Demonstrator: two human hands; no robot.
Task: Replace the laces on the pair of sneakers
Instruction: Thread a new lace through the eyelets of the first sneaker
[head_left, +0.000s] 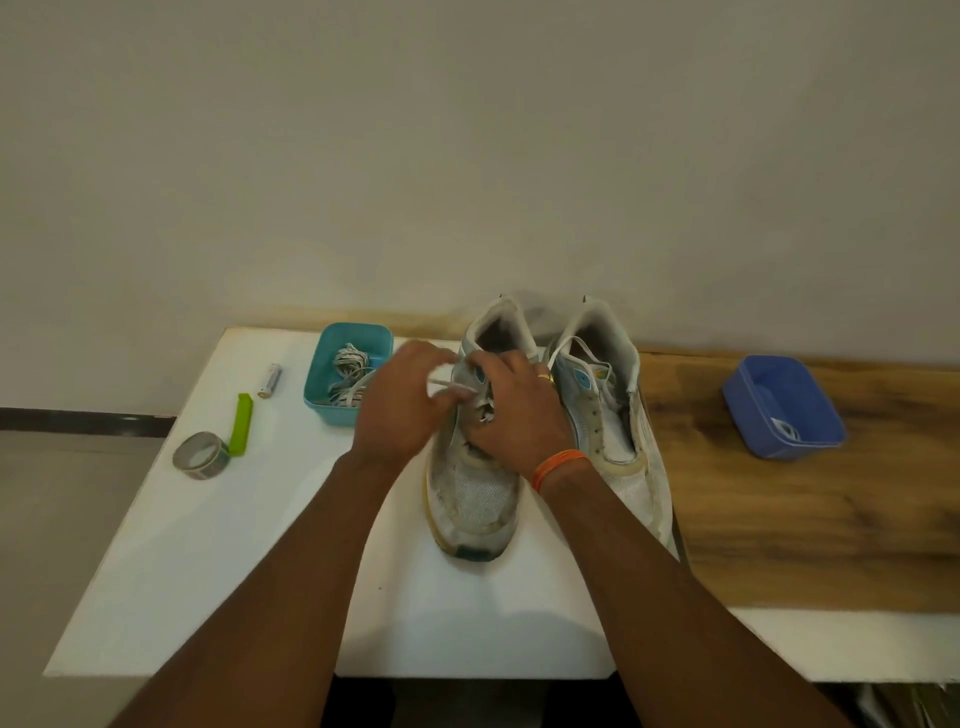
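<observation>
Two worn white sneakers stood side by side on the white board (208, 545), toes toward the person, heels near the wall. Both hands worked over the left sneaker (475, 499). The left hand (400, 410) was just beside its left flank, fingers curled inward around a white lace (453, 385), which ran from that hand across to the eyelet area. The right hand (514, 410) lay over the tongue and eyelets, its fingers curled down onto the laced part, with lace ends showing beneath them; whether it pinched the lace or only pressed on the shoe could not be told. That wrist bore an orange band (558, 467), and a ring (544, 378) showed on one finger. The right sneaker (618, 441) touched neither hand; a loose lace loop rose near its collar.

A teal tub (332, 374), just left of the left hand, held a tangle of pale laces (349, 371). A blue tub (782, 410) sat well apart on the wooden top (831, 519) to the right, with a small pale item in its near corner, too small to name.

On the board's left part lay a battery (271, 381), a green clip (241, 423) and a tape roll (201, 454), the clip touching the roll.
</observation>
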